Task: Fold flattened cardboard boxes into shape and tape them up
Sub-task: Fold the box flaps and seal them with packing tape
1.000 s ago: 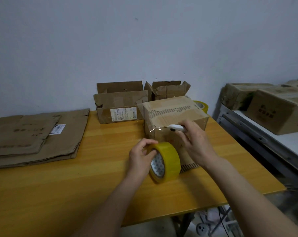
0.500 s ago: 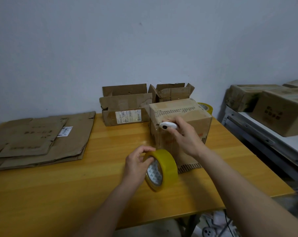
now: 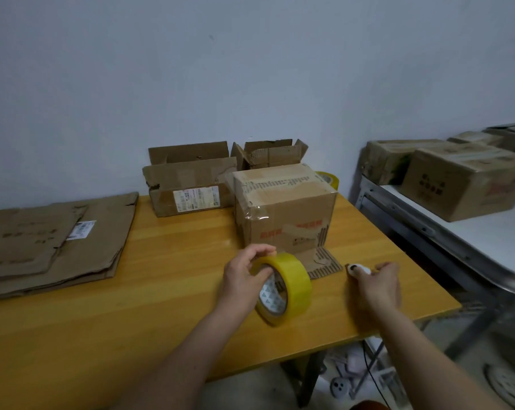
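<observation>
Lowering my right hand (image 3: 379, 284) from the box (image 3: 283, 208), fingers gripping the cutter (image 3: 358, 269) — tape's cut; left hand (image 3: 244, 279) clamps the roll (image 3: 283, 288).

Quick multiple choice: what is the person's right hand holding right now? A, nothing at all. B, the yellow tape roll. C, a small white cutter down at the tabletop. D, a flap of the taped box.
C: the right hand grips the small white cutter low at the wooden table, in front of the taped box, while the left hand holds the yellow tape roll.
</observation>
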Demonstrator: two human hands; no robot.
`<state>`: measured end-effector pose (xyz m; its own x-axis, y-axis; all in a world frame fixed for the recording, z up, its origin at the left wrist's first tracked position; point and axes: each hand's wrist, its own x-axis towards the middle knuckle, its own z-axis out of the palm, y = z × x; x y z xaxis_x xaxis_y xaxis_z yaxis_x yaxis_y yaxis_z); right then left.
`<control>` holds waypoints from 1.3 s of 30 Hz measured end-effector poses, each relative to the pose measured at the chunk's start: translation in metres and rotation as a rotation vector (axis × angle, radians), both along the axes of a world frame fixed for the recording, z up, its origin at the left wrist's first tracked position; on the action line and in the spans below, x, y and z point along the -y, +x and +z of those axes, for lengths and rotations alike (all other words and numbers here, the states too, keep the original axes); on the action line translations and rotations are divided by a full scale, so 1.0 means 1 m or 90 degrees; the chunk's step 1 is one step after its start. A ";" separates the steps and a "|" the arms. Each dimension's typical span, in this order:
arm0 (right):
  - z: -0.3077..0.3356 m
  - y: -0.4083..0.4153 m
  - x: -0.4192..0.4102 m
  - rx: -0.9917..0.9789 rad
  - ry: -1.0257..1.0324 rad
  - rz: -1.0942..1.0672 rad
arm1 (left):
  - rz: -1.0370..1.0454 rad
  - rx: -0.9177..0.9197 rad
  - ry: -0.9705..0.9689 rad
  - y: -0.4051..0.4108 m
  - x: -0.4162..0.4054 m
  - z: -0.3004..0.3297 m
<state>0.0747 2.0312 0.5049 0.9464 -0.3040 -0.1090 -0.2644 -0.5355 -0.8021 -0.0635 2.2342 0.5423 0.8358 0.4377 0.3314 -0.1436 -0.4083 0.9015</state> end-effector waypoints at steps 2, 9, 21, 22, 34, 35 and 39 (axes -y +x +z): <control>-0.001 -0.002 0.004 -0.029 -0.099 0.021 | 0.000 -0.001 0.033 0.002 0.002 -0.003; 0.047 -0.020 -0.034 0.170 -0.001 0.345 | 0.002 0.010 0.087 0.001 -0.001 -0.002; 0.069 -0.056 -0.081 -0.048 0.401 0.525 | -0.014 0.030 0.130 -0.007 -0.009 -0.005; 0.069 -0.056 -0.083 -0.052 0.409 0.516 | -0.022 0.024 0.135 -0.008 -0.009 -0.005; 0.063 -0.061 -0.098 0.025 0.366 0.442 | 0.060 0.021 -0.008 -0.011 -0.006 0.014; 0.063 -0.061 -0.098 0.023 0.363 0.442 | 0.067 0.028 -0.003 -0.012 -0.005 0.015; 0.064 -0.063 -0.101 0.021 0.364 0.443 | 0.074 0.023 0.048 -0.012 -0.001 0.017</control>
